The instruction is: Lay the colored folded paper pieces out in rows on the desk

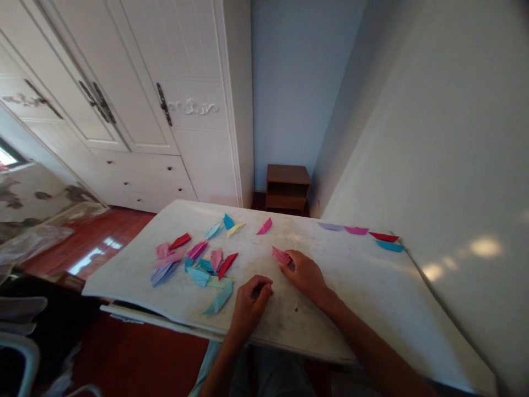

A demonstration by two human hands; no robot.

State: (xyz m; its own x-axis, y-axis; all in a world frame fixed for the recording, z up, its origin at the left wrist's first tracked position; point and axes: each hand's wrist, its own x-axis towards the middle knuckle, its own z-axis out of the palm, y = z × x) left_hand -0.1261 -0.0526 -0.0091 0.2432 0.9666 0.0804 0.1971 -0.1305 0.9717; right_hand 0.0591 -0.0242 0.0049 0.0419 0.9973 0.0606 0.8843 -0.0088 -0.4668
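A pink folded paper boat [281, 255] is held between the thumb and fingers of my right hand [303, 271], just over the middle of the white table. To the left and nearer the front edge, my left hand [252, 300] is loosely curled, with a gap between thumb and forefinger and nothing visible in it. Beside it on the left lies a teal folded paper [220, 299], at the edge of a loose heap of folded papers in pink, red, blue and purple. One magenta folded paper [264, 226] lies alone beyond my hands.
The white table [355, 303] meets a wall on the right. Near its far right edge, a purple paper boat [330, 226], a magenta one [356, 230], a red one [384, 237] and a blue one [389, 246] form a row. A brown nightstand [288, 173] and white wardrobe [206, 149] stand beyond.
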